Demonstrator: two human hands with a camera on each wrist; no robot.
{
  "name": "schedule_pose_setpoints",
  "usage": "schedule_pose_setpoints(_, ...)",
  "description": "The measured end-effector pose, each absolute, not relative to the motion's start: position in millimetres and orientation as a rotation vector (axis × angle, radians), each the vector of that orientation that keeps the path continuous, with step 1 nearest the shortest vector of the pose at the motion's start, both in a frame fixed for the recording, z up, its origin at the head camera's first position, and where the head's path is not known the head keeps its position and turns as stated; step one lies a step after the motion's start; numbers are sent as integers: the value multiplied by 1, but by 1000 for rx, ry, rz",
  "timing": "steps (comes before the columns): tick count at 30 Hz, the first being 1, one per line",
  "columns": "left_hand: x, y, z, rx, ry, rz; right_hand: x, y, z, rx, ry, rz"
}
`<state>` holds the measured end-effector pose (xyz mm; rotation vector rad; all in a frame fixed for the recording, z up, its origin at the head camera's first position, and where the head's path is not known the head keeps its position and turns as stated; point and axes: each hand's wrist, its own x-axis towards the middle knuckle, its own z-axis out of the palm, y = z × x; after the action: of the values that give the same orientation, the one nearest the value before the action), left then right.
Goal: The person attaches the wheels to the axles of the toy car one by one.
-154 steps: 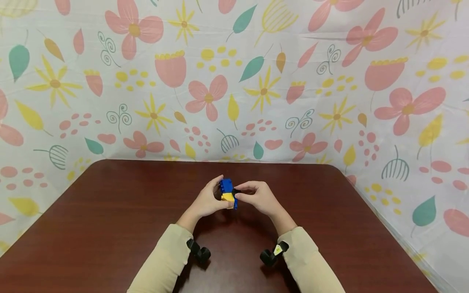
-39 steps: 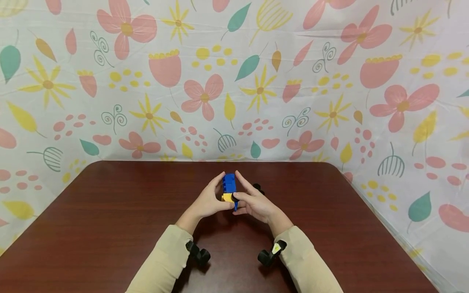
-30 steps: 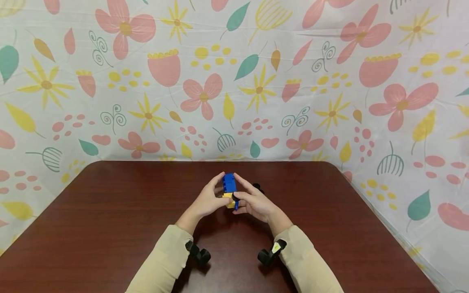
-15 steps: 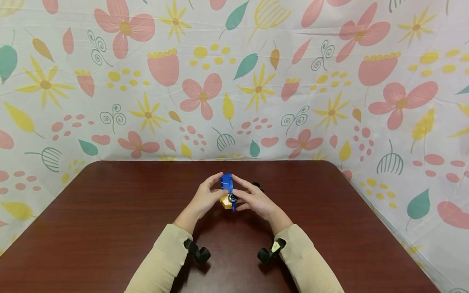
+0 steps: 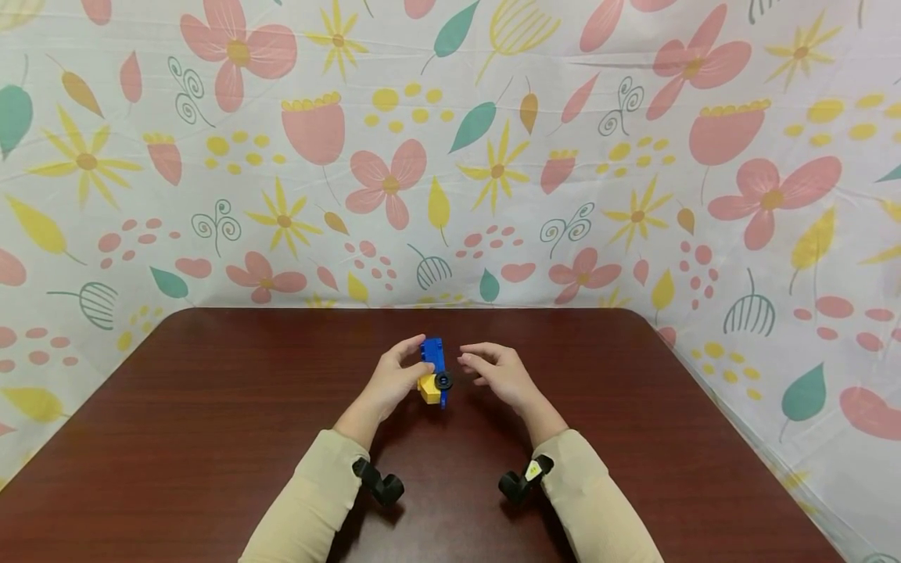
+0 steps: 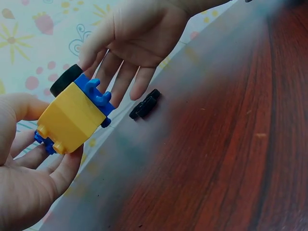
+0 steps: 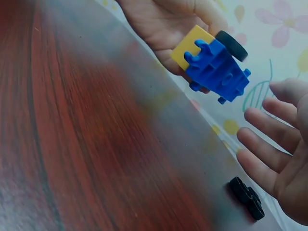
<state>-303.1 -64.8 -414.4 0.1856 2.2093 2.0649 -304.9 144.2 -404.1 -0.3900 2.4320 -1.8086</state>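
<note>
My left hand (image 5: 383,383) grips a small toy block vehicle by its sides, off the table. It has a blue studded base (image 7: 221,70), a yellow block (image 6: 72,118) and one black wheel (image 5: 443,381) at a corner of the base. Bare blue axle pegs (image 7: 222,100) stick out at other corners, and a blue hook-like part (image 6: 98,94) shows at one end. My right hand (image 5: 508,381) is apart from the vehicle, just to its right, with loosely bent fingers and nothing in them.
Loose black wheels (image 6: 145,103) lie together on the table beyond my right hand, hidden behind it in the head view. The brown table (image 5: 246,407) ends at a flower-print cloth (image 5: 394,274). A black wrist camera (image 5: 380,482) is strapped at each sleeve.
My right fingers, earlier pinching and pressing the black wheel at the vehicle, have let go and drawn away right. The wheel stays on the vehicle, which has shifted slightly left in my left hand.
</note>
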Motion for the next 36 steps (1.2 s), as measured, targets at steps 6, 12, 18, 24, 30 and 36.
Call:
schedule_pose_setpoints(6,-303,-66,-415,221,2196,2057,-308,150,-409,-391,2617,-1783)
schedule_pose_setpoints(12,-302,-66,-416,229,2175,2045,-310,158,-412,-399,2805,-1687)
schedule_pose_setpoints(18,-302,-65,-417,217,2181,2030,-312,164,-415,-372,2905,-1537)
schedule_pose_setpoints(24,-301,-64,-419,211,2164,2036,-313,168,-419,-362,2955,-1388)
schedule_pose_setpoints(30,-301,-64,-422,211,2161,2036,-315,173,-423,-419,2966,-1336)
schedule_pose_setpoints(36,-301,-65,-424,198,2146,2054,-317,176,-426,-409,2943,-1308)
